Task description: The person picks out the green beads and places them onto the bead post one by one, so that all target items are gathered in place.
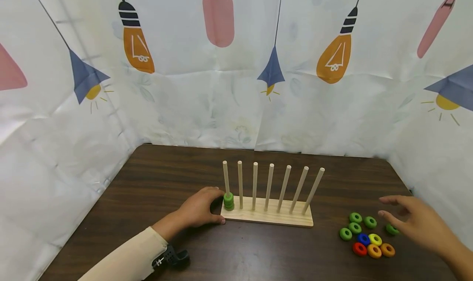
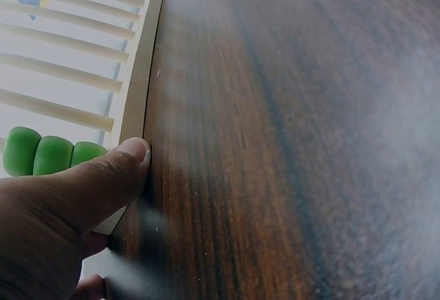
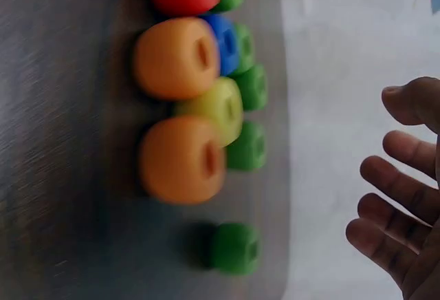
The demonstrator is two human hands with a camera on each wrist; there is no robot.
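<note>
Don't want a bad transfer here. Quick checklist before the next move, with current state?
1. Left hand steadying the wooden peg board: ok, it grips the left end.
2. Stacked green rings threaded on the leftmost peg: ok, at least three.
3. Other six pegs bare: ok.
4. Right hand free: ok, open and holding nothing.
5. Loose green rings separated from other colors: not ok, blue ring sits right against them.
6. Board fastened to tabletop: cannot tell.
</note>
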